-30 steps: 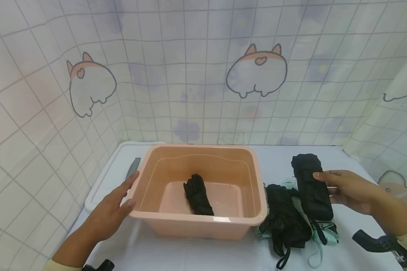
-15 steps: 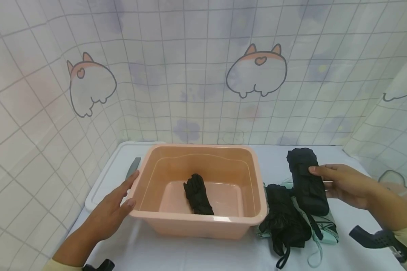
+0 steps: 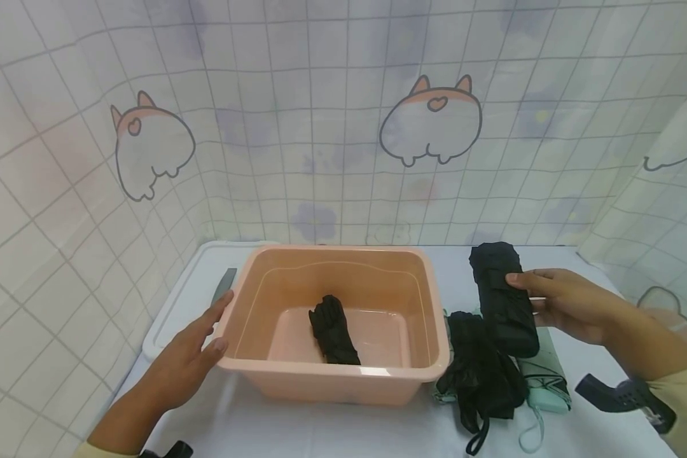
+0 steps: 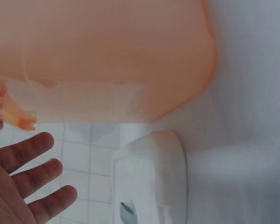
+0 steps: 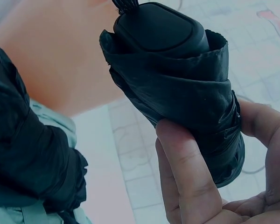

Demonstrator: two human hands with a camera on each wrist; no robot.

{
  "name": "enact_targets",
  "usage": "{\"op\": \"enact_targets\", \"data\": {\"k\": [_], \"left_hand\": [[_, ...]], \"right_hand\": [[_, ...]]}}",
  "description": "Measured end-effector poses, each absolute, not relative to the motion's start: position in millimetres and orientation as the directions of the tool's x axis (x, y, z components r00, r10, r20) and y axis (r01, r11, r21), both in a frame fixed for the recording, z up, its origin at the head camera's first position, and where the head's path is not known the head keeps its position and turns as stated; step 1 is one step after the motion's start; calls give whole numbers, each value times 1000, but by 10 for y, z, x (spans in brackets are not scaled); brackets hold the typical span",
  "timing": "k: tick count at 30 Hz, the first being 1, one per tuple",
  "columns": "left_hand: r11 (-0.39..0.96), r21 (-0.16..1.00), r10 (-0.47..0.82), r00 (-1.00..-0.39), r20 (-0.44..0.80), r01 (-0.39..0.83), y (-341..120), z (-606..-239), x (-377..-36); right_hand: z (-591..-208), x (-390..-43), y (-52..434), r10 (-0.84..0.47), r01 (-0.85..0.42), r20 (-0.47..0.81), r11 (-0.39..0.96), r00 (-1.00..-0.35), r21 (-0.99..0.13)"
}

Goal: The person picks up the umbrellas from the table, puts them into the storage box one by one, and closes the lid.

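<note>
My right hand (image 3: 572, 304) pinches a folded black umbrella (image 3: 502, 302) between thumb and fingers, above the pile right of the tub. In the right wrist view the umbrella's (image 5: 186, 88) smooth oval handle end points up. My left hand (image 3: 186, 356) rests at the left rim of a peach plastic tub (image 3: 343, 366), fingers mostly straight; the left wrist view shows several spread fingers (image 4: 35, 151) beside the tub wall. Inside the tub lies another black umbrella (image 3: 334, 331). A second black umbrella (image 3: 481, 375) lies in the pile, over mint-green folded umbrellas (image 3: 549, 369), partly hidden.
A white lidded container (image 3: 177, 305) with a grey mark stands behind the left hand, partly hidden by the tub. White cloth (image 3: 298, 432) covers the table. A tile-patterned curtain (image 3: 343, 127) hangs at the back and sides.
My right hand has lifted the black umbrella up and to the left, uncovering more of the mint-green one below. The left hand and the tub have stayed in place.
</note>
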State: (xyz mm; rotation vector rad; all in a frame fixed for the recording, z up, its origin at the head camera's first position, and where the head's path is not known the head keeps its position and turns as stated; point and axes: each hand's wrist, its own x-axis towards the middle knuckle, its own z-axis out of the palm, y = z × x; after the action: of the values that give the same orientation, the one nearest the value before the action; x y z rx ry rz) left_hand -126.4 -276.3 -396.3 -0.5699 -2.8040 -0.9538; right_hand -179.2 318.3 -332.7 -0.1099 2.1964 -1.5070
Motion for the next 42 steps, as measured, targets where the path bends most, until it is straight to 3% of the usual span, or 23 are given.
{"op": "enact_targets", "data": {"k": [42], "left_hand": [[714,576,303,-917,260,399,-2760,-3989,-1257]], "right_hand": [[-3178,-1836,2605,-307,182,-297,351,-904,-919]]}}
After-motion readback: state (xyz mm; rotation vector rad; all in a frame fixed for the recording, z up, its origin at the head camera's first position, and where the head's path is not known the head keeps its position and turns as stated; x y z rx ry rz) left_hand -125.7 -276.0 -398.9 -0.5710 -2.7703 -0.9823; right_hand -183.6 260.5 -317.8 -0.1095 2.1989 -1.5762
